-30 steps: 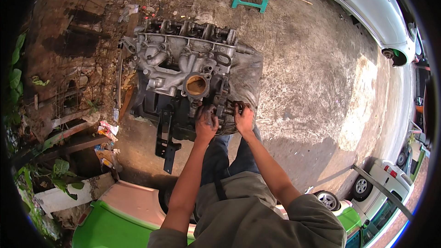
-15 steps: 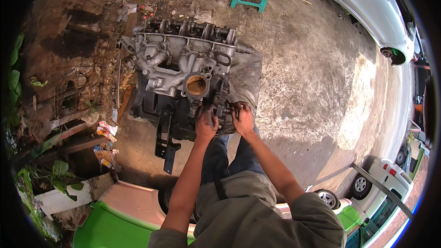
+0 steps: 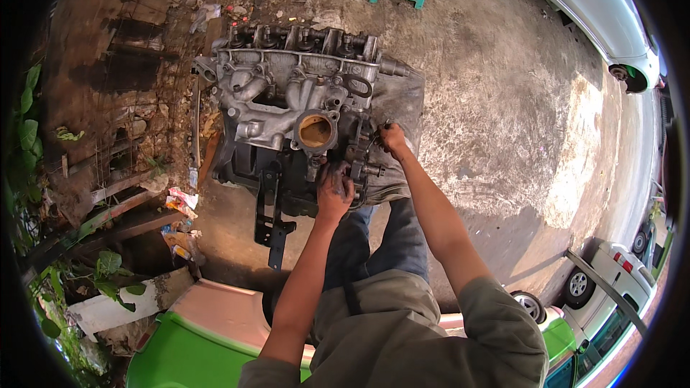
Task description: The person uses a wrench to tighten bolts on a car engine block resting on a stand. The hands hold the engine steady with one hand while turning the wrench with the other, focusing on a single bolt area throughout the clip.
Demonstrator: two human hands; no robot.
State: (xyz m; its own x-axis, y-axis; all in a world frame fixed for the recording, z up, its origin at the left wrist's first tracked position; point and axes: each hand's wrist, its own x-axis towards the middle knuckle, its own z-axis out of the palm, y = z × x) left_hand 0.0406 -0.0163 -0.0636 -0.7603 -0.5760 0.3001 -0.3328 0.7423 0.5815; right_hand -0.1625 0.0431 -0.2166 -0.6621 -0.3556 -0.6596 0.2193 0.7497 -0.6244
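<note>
Head view: at frame centre, the left hand (image 3: 334,190) presses curled fingers onto the engine block's (image 3: 302,111) lower right end. The right hand (image 3: 394,138) grips its right edge, fingers closed. Bare concrete floor (image 3: 503,100) opens rightward.

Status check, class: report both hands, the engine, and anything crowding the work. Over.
Left hand pressed on engine block near end. Right hand gripping a part on its right side. Grey cloth under engine; black bracket alongside.

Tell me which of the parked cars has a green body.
The car at the bottom edge, just left of the person's torso: its panel is bright green. The car at top right is pale silvery-white, and the one at lower right is white.
</note>
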